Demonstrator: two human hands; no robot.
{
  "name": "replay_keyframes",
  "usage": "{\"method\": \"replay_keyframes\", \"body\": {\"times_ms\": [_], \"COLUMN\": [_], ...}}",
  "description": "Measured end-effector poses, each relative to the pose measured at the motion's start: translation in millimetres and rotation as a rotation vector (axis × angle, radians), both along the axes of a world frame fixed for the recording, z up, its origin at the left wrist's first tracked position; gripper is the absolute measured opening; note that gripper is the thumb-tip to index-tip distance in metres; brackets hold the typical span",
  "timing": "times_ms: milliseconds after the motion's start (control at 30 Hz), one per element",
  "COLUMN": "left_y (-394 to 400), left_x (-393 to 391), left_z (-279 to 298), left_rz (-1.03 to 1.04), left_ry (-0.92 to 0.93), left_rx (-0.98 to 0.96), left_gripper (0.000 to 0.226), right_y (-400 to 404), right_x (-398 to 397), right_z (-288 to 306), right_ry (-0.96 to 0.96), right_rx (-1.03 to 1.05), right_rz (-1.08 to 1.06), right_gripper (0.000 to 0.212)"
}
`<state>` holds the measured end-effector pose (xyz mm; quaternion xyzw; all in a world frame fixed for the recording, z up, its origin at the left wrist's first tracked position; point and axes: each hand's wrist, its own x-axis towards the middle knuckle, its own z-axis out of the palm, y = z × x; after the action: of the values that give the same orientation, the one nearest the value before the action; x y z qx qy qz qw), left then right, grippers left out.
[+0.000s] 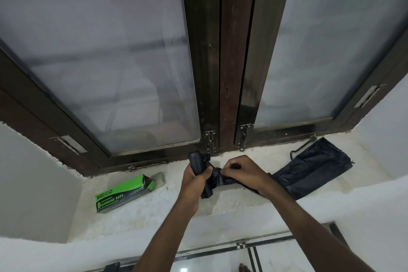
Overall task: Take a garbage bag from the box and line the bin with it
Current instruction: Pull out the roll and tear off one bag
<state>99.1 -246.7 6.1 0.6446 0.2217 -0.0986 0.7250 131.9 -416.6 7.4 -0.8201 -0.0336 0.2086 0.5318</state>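
Observation:
A green and black garbage bag box (123,194) lies open on the white window sill (231,201), left of my hands. My left hand (194,179) grips a black roll of garbage bags (198,161) held upright above the sill. My right hand (242,170) pinches the black bag (313,168) where it leaves the roll; the rest of that bag trails flat across the sill to the right. The bin is not in view.
A dark-framed window with frosted glass (110,62) stands right behind the sill, with latches (209,141) at its base and a stay hook (302,146) near the bag. Tiled floor (220,260) shows below, and a dark object (111,267) at the bottom edge.

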Motion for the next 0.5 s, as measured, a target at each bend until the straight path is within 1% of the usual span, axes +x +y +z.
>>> {"method": "replay_keyframes", "body": {"times_ms": [133, 267, 433, 500], "left_y": [0, 3, 10, 10], "left_x": [-1, 0, -3, -4], "left_z": [0, -4, -7, -6], "left_rz": [-0.003, 0.029, -0.147, -0.176], "left_ry": [-0.011, 0.001, -0.069, -0.081], "left_rx": [0.026, 0.026, 0.074, 0.102], "left_gripper": [0.019, 0.025, 0.03, 0.031], "right_y": [0, -1, 0, 2], "right_x": [-1, 2, 0, 0], "right_z": [1, -3, -3, -3], "right_ry": [-0.012, -0.038, -0.093, -0.115], "right_rx": [-0.006, -0.101, -0.12, -0.159], "right_rz": [0.087, 0.141, 0.123, 0.112], "right_gripper": [0.008, 0.013, 0.017, 0.017]}}
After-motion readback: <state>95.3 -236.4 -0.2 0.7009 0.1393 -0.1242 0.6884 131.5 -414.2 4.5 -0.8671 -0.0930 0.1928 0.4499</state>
